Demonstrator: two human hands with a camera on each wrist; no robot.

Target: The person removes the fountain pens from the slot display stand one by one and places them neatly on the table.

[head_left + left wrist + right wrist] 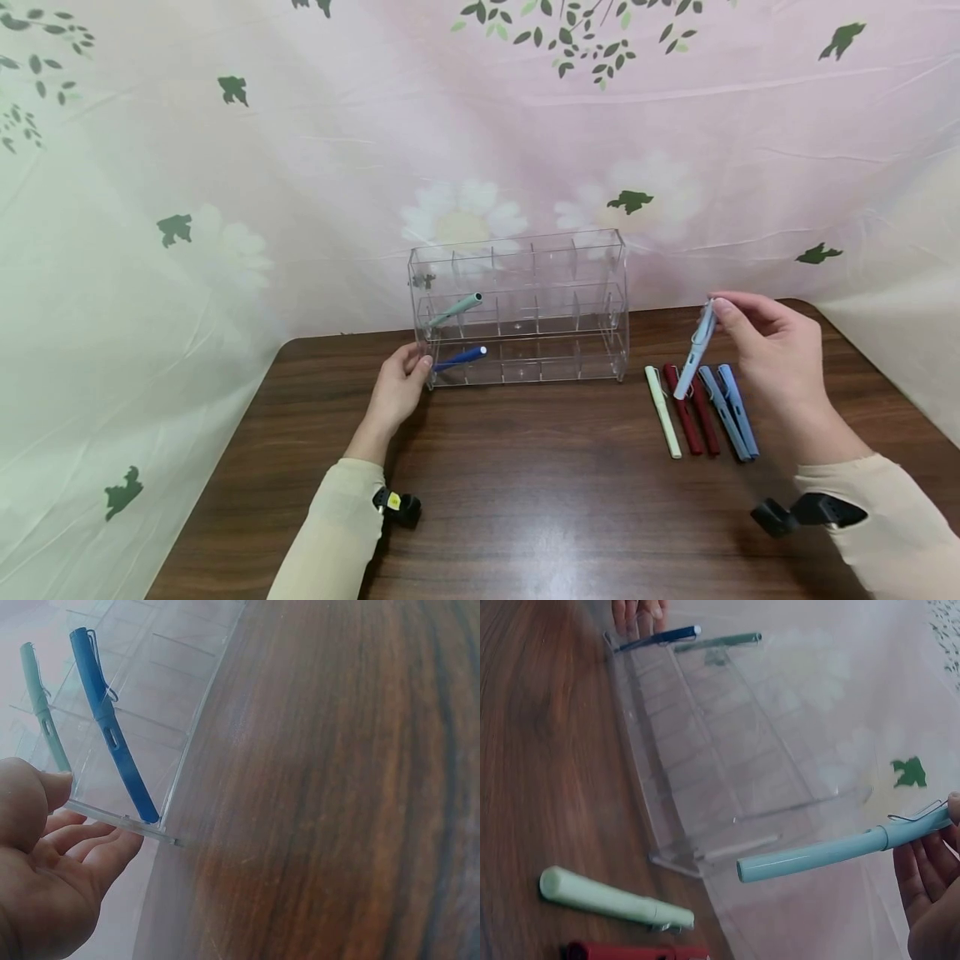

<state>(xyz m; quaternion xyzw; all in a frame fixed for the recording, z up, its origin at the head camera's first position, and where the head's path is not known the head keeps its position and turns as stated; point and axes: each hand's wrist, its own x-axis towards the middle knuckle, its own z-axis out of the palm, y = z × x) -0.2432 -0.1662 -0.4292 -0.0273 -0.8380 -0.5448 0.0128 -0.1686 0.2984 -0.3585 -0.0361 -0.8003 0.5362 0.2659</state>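
A clear tiered pen rack [519, 372] with several compartments stands at the back of the table. My left hand [397, 387] grips its left end, thumb on the near side and fingers curled around the side wall. In the leftmost compartments lean a dark blue pen [112, 727] in the front tier and a green pen [43, 709] in a tier behind. My right hand [783, 354] pinches a light blue pen [817, 855] by its capped end, its other end pointing down. It hangs above the pens on the table, to the right of the rack.
Below the right hand, a pale green pen [663, 412], two dark red pens [688, 425] and two blue pens [738, 412] lie side by side on the brown wooden table [540, 483]. A patterned cloth [337, 208] hangs behind the rack.
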